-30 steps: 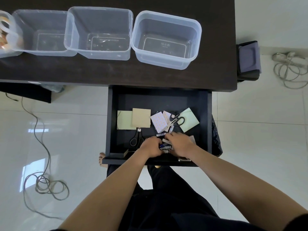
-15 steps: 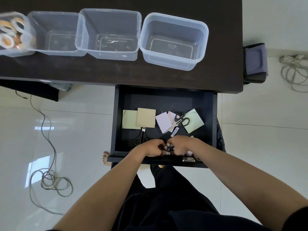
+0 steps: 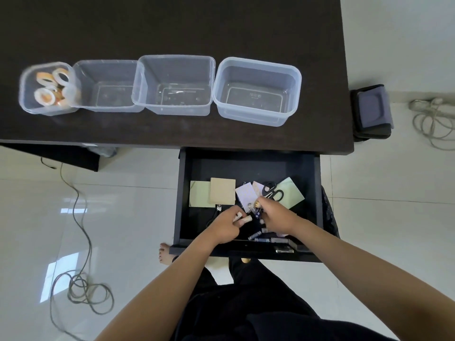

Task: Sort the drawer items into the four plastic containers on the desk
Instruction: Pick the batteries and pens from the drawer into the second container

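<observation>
The black drawer [image 3: 182,200] stands pulled out under the dark desk [image 3: 172,25]. My left hand [image 3: 225,226] grips a couple of pale batteries [image 3: 242,219] over the drawer's front half. My right hand [image 3: 277,217] holds a bunch of batteries, their tips showing at its thumb side [image 3: 256,205]. More batteries [image 3: 264,237] lie along the drawer's front. Sticky note pads [image 3: 221,194] and black scissors [image 3: 272,190] lie further back. A row of clear containers sits on the desk: the leftmost [image 3: 25,94] holds tape rolls, and the others [image 3: 108,70], [image 3: 174,59], [image 3: 257,64] hold nothing.
A second pair of scissors [image 3: 216,210] lies partly under my left hand. A grey cable [image 3: 81,286] coils on the white floor at the left, another cable [image 3: 433,119] at the right. A dark pouch [image 3: 371,112] sits beside the desk's right edge. My bare foot [image 3: 165,253] shows below the drawer.
Both hands have lifted off the drawer's front with batteries in them and moved slightly back. The camera has tilted up, showing more of the desk.
</observation>
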The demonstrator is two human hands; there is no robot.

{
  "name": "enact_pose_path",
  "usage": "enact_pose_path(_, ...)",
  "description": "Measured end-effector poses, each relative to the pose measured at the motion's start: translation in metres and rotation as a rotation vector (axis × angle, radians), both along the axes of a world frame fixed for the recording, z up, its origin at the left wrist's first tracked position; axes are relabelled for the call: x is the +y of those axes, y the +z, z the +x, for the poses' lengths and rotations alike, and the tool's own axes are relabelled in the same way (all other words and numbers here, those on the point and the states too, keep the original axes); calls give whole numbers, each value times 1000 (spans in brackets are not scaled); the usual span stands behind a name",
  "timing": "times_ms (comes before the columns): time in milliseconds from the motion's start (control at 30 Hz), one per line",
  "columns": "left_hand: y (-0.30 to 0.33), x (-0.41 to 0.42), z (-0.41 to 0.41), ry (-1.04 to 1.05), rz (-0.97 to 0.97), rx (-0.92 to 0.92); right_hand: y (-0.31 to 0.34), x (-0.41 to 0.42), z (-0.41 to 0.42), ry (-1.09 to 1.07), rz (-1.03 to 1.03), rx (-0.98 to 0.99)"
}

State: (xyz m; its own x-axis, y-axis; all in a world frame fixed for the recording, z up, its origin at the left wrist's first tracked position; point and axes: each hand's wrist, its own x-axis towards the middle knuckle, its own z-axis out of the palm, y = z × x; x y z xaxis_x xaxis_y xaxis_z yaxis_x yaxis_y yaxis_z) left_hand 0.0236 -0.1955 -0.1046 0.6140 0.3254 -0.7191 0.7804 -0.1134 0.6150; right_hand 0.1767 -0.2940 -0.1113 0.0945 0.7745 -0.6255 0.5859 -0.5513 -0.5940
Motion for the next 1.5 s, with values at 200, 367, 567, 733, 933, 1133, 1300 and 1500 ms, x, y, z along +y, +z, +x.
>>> enact_pose_path(200, 34, 33, 4, 148, 70, -108, 38, 26, -5, -99, 110, -23)
enact_pose_path(367, 78, 87, -3, 233, 170, -170, 78, 67, -14, -138, 221, -9)
enact_pose_path(567, 141, 182, -18, 295, 274, -272, 136, 148, -33, -196, 398, -22)
enact_pose_path(733, 172, 268, -34, 279, 358, -270, 175, 225, -54, -266, 487, -35)
enact_pose_path(933, 174, 367, -52, 249, 411, -254, 197, 330, -93, -348, 526, -31)
enact_pose_path(1133, 156, 417, -61, 128, 469, -172, 174, 399, -122, -338, 356, -151)
enact_pose_path(1300, 142, 424, -61, 77, 495, -136, 155, 423, -126, -333, 195, -295)
enact_pose_path(1500, 129, 425, -61, 74, 388, -206, 141, 432, -125, -351, 173, -340)
